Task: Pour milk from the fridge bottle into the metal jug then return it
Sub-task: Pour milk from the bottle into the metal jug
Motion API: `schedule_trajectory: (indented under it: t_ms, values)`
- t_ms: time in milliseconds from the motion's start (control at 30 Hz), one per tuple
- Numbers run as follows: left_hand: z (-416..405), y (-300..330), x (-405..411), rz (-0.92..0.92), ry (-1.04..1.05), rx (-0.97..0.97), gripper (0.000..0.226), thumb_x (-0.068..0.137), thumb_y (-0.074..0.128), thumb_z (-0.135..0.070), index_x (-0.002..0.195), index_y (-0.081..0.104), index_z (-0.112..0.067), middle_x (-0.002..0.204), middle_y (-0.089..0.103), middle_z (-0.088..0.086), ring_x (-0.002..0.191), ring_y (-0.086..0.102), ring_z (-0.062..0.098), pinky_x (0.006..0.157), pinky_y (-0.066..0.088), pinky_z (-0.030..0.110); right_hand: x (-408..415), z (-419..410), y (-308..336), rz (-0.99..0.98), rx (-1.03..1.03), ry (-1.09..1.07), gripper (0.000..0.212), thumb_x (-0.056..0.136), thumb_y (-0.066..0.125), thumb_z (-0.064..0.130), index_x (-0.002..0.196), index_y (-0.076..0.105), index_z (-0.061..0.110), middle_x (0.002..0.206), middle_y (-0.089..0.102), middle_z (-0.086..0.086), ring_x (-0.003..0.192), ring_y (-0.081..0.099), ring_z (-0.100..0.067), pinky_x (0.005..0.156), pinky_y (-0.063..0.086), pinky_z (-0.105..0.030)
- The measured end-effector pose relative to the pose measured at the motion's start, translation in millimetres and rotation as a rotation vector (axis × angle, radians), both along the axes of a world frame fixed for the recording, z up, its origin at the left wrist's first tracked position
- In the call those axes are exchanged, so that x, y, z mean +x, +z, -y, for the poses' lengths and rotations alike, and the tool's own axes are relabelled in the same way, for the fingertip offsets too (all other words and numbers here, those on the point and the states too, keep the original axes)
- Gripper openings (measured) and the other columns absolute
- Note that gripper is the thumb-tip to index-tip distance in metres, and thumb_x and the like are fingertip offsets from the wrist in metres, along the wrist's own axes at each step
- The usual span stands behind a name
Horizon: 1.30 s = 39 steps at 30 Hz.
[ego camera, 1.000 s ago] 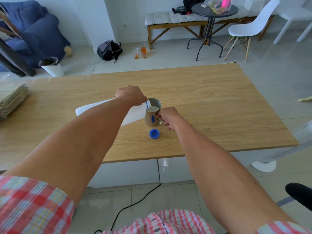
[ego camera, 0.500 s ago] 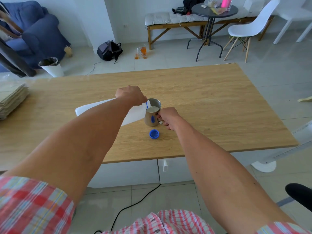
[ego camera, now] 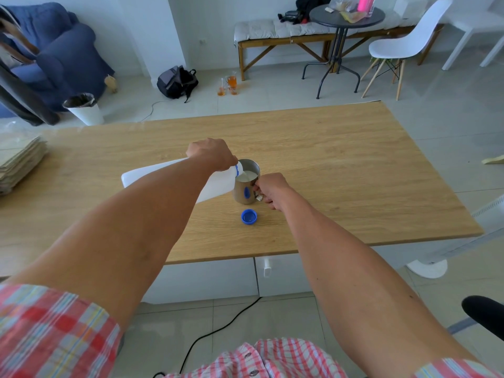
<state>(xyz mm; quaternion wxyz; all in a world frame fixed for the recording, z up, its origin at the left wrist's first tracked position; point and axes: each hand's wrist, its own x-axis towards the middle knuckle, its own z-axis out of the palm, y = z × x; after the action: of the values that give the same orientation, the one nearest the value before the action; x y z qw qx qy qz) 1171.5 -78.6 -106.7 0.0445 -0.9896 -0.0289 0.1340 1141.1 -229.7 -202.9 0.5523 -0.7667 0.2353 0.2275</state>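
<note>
- Pouring step: left hand, fingers wrapped round the tipped milk bottle, mouth over the metal jug mid-table.
- Right hand grips the jug handle at three o'clock.
- Next, I'd judge: level the bottle, fit the blue cap at six o'clock.

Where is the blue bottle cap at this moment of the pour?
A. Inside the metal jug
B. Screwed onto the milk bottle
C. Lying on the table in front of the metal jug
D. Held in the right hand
C: the blue cap lies on the wooden table, on the near side of the metal jug, apart from both hands.
</note>
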Motion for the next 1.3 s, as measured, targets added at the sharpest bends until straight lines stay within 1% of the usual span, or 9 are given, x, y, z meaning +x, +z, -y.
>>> schedule_trajectory:
  t_ms: [67, 167, 267, 400, 567, 833, 1300]
  values:
    - [-0.4, 0.1, 0.3, 0.002, -0.001, 0.001, 0.037, 0.098, 0.051, -0.054, 0.099, 0.059, -0.018, 0.084, 0.057, 0.001, 0.088, 0.061, 0.026, 0.076, 0.046, 0.035, -0.6, -0.3, 0.9, 0.000, -0.004, -0.002, 0.020, 0.095, 0.044, 0.008, 0.095, 0.063, 0.015, 0.075, 0.051, -0.003, 0.044, 0.028, -0.012, 0.037, 0.024, -0.015]
    - [0.1, 0.1, 0.8, 0.003, -0.001, 0.002, 0.038, 0.098, 0.051, -0.055, 0.100, 0.059, -0.018, 0.083, 0.056, 0.001, 0.087, 0.060, 0.026, 0.074, 0.045, 0.035, -1.5, 0.2, 3.5, 0.002, -0.002, 0.000, 0.020, 0.095, 0.045, 0.008, 0.092, 0.063, 0.015, 0.070, 0.048, -0.002, 0.043, 0.028, -0.012, 0.038, 0.023, -0.017]
    - [0.5, 0.0, 0.9, 0.007, 0.000, 0.003, 0.037, 0.098, 0.051, -0.055, 0.100, 0.059, -0.019, 0.082, 0.055, 0.000, 0.087, 0.059, 0.026, 0.074, 0.044, 0.035, -1.9, 0.5, 4.3, 0.007, 0.006, -0.006, 0.021, 0.095, 0.045, 0.007, 0.091, 0.064, 0.014, 0.071, 0.049, -0.003, 0.043, 0.027, -0.012, 0.036, 0.022, -0.014]
    - [0.9, 0.4, 0.9, 0.008, -0.003, 0.007, 0.037, 0.098, 0.050, -0.054, 0.100, 0.059, -0.018, 0.082, 0.056, 0.001, 0.085, 0.060, 0.025, 0.073, 0.044, 0.035, -2.0, 0.3, 4.9, 0.006, -0.003, -0.005, 0.022, 0.096, 0.045, 0.008, 0.093, 0.065, 0.014, 0.072, 0.050, -0.002, 0.044, 0.028, -0.012, 0.036, 0.023, -0.013]
    - [1.4, 0.1, 1.4, 0.007, 0.004, 0.007, 0.038, 0.097, 0.051, -0.054, 0.098, 0.061, -0.017, 0.083, 0.056, 0.001, 0.083, 0.059, 0.025, 0.074, 0.045, 0.034, -3.8, 1.5, 7.7, 0.007, 0.007, -0.002, 0.022, 0.096, 0.044, 0.007, 0.090, 0.064, 0.015, 0.066, 0.046, -0.001, 0.043, 0.026, -0.012, 0.034, 0.021, -0.013]
    - [1.7, -0.8, 1.7, 0.007, -0.002, 0.011, 0.039, 0.097, 0.052, -0.056, 0.097, 0.060, -0.018, 0.083, 0.055, 0.001, 0.085, 0.059, 0.026, 0.075, 0.046, 0.034, -2.8, 0.8, 6.9, -0.005, 0.008, -0.008, 0.019, 0.096, 0.044, 0.007, 0.095, 0.061, 0.015, 0.067, 0.045, -0.002, 0.042, 0.026, -0.012, 0.033, 0.022, -0.010]
    - [2.1, -1.1, 3.5, 0.004, -0.005, 0.028, 0.039, 0.098, 0.051, -0.056, 0.097, 0.059, -0.018, 0.083, 0.056, 0.001, 0.084, 0.059, 0.025, 0.074, 0.046, 0.034, -5.0, 1.7, 10.2, 0.006, 0.021, -0.006, 0.020, 0.097, 0.044, 0.007, 0.094, 0.063, 0.014, 0.065, 0.046, -0.001, 0.042, 0.026, -0.011, 0.033, 0.021, -0.010]
